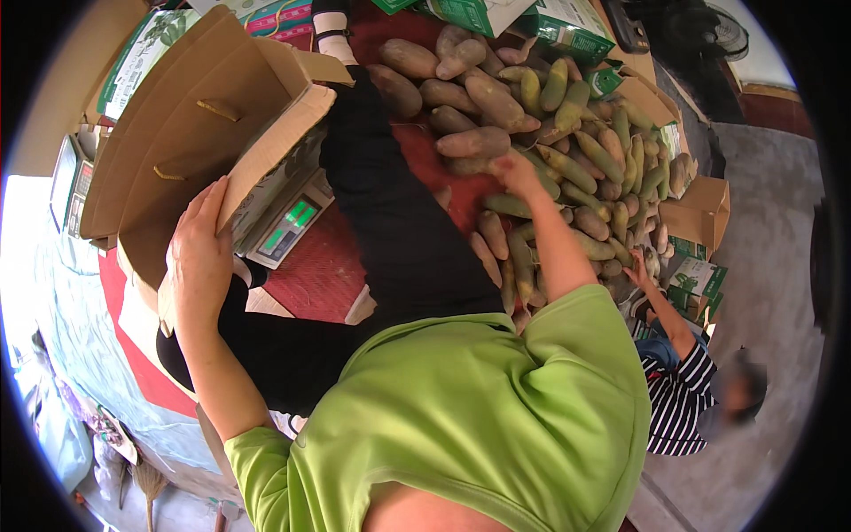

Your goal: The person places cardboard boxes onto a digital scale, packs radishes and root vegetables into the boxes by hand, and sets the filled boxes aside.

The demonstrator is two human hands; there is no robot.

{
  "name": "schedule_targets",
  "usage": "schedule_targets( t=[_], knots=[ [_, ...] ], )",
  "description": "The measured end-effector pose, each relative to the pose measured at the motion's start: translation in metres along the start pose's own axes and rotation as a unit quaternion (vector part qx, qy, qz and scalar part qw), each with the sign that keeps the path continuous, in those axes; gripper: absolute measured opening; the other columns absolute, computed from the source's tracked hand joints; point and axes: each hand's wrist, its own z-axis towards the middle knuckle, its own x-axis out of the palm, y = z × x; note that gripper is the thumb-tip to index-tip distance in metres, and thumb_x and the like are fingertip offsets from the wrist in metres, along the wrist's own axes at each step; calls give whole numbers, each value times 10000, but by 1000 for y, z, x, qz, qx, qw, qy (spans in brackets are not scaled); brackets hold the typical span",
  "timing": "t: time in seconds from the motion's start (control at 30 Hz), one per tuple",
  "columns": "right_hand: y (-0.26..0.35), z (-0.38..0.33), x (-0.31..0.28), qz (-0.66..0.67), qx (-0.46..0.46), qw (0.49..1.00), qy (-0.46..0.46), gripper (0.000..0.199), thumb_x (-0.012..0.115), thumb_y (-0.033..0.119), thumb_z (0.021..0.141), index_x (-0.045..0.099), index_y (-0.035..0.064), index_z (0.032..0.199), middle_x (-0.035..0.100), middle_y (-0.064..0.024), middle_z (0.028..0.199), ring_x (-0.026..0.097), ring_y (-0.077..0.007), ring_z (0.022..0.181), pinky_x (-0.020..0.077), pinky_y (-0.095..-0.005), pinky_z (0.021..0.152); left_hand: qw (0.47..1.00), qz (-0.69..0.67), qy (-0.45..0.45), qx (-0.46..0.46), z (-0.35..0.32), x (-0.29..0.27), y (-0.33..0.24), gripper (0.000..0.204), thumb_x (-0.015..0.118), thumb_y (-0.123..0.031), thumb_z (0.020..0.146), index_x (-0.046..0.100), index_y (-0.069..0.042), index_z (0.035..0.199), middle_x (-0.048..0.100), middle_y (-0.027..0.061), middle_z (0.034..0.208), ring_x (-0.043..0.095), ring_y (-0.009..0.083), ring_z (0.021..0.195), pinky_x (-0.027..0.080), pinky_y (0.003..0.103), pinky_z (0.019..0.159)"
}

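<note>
My left hand [197, 259] grips the near edge of an open, tilted cardboard box [182, 115], its fingers curled over the cardboard. Beneath that box, a scale [288, 226] with green lit digits shows in part. Out over a heap of root vegetables reaches my right hand [518, 174], at the end of a brownish-pink radish [474, 142]. Its fingers are smeared and partly hidden, so I cannot make out whether they hold the radish. Long green radishes [567, 164] lie mixed with the brownish ones around it.
Green-and-white cartons [567, 31] stand behind the heap, and an open brown box [696, 213] sits at its right. Beyond the heap's near right side, another person in a striped shirt [678, 390] reaches a hand [640, 270] into the vegetables. My black-trousered leg [403, 213] stretches between scale and heap.
</note>
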Motion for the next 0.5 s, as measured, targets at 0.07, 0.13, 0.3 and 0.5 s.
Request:
schedule_targets(
  t=[0.07,0.13,0.3,0.5],
  knots=[
    [-53,-22,24,-21,14,1000,1,228,663,150,831,650,15,1014,659,-76,806,623,-176,757,509,-319,660,1000,-4,9,-8,1,-2,-2,490,502,61,782,561,-61,1253,585,143,1238,551,339,1129,434,401,961],
    [-74,-43,40,-82,98,987,98,191,636,152,836,657,36,986,669,-95,793,646,-248,756,519,-359,691,1000,-10,15,-13,0,-1,2,473,509,37,805,550,-57,1268,579,144,1244,543,340,1143,428,402,972],
    [-107,-96,65,-303,88,949,24,231,629,176,810,642,117,1033,644,-146,1011,622,-335,933,512,-414,833,1000,2,12,15,3,2,5,393,519,-32,885,551,-77,1274,588,150,1231,581,325,1112,441,377,951],
    [-114,-110,34,-372,164,913,14,316,562,139,849,577,151,1165,554,-115,1212,514,-301,1178,497,-399,912,1000,5,14,15,4,4,6,394,522,-23,883,547,-62,1275,587,147,1239,580,319,1123,439,377,956]
  ],
)
